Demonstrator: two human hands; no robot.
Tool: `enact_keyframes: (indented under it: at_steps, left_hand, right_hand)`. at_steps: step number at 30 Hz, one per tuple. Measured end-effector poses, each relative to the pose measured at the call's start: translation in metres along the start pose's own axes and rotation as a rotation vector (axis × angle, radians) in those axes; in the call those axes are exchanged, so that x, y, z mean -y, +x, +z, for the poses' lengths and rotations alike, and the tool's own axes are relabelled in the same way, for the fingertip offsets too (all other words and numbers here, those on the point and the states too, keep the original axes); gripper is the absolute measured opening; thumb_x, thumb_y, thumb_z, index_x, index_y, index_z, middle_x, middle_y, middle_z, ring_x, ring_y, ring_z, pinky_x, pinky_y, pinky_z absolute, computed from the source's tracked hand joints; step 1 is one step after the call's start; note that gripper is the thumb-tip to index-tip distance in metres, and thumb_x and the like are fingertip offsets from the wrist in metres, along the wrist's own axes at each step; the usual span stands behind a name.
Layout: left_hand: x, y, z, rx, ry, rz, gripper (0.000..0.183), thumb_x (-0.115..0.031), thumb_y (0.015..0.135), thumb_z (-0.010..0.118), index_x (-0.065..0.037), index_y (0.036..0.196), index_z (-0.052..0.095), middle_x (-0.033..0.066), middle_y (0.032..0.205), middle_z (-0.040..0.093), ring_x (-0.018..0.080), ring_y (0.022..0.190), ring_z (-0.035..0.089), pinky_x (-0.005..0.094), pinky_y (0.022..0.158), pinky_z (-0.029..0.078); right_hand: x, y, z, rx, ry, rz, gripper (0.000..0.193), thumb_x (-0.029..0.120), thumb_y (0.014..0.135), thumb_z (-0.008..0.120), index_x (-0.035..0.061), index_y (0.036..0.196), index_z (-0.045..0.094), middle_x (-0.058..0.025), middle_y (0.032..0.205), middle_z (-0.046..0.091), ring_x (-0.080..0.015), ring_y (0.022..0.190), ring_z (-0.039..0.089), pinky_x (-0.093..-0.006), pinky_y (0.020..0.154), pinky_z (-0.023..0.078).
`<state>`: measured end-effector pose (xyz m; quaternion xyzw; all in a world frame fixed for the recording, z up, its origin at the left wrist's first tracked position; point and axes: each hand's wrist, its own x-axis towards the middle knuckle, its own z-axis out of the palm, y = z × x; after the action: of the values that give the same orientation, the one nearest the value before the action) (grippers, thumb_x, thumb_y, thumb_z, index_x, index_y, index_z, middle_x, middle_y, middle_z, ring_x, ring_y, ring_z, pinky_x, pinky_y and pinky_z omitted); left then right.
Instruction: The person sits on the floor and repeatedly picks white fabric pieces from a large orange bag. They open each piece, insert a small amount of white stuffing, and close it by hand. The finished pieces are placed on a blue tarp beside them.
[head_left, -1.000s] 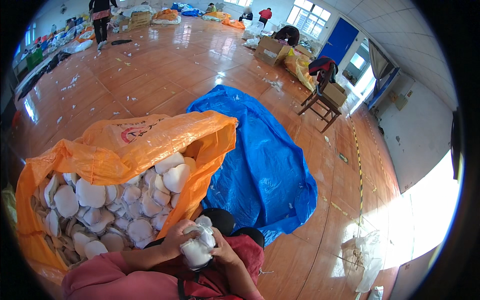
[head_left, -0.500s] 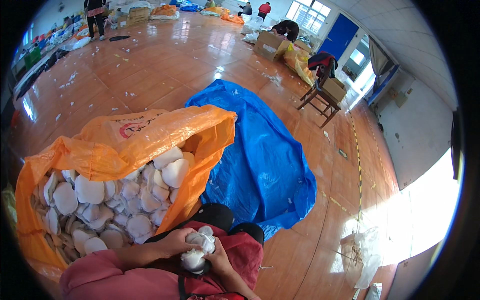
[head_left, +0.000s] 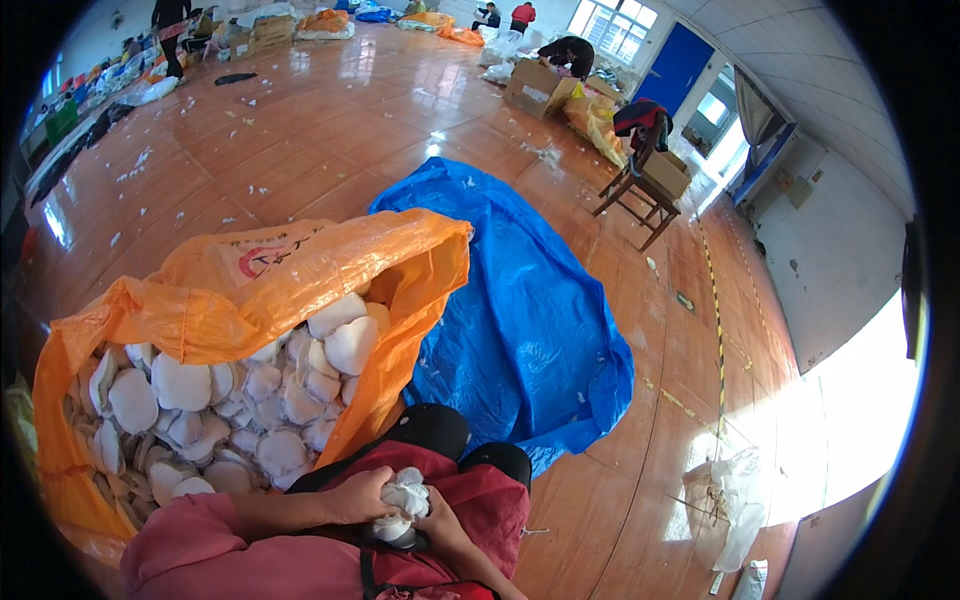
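Over my lap, my left hand [head_left: 360, 495] and my right hand [head_left: 441, 520] close on a white, soft bunched pad [head_left: 404, 492] from both sides. Its exact shape is hidden by my fingers, and a dark patch shows just below it. On my left stands an orange sack [head_left: 190, 315] with its mouth open, full of round white padded pieces [head_left: 181, 381] heaped loosely. Spread out beyond my knees lies a blue plastic sheet or sack [head_left: 510, 320].
A wooden chair [head_left: 645, 190] with a dark jacket stands ahead right, near cardboard boxes [head_left: 535, 88]. People are busy farther back, one bending over a box. White scraps dot the tiled floor [head_left: 330, 130]. A clear plastic bag [head_left: 740, 510] lies at the right.
My hands have shifted slightly around the white pad, and less of its lower part shows now. At the far left, a standing person has moved a little to the left.
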<state>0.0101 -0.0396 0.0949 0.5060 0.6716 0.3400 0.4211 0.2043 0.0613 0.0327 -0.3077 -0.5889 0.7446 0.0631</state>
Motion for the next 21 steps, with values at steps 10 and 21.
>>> enact_keyframes:
  at_steps: [10, 21]
  left_hand:
    - [-0.023, -0.011, 0.013, -0.082, -0.042, 0.153, 0.040, -0.026, 0.078, 0.077, -0.002, 0.099, 0.053, 0.0228, 0.092, 0.064, 0.0422, 0.089, 0.064, 0.0465, 0.074, 0.049]
    - [-0.028, 0.022, 0.010, -0.258, 0.126, 0.570, 0.022, -0.011, 0.073, 0.070, -0.006, 0.088, 0.055, 0.0145, 0.077, 0.056, 0.0383, 0.070, 0.059, 0.0455, 0.059, 0.045]
  right_hand:
    - [0.016, -0.030, -0.012, 0.192, 0.200, -0.004, 0.074, 0.018, 0.079, 0.079, 0.0040, 0.140, 0.038, -0.0062, 0.128, 0.051, -0.0183, 0.120, 0.048, -0.0332, 0.106, 0.036]
    - [0.012, -0.024, -0.002, 0.121, 0.129, -0.123, 0.103, 0.027, 0.066, 0.091, 0.0049, 0.146, 0.030, -0.0098, 0.139, 0.042, -0.0226, 0.132, 0.039, -0.0373, 0.113, 0.029]
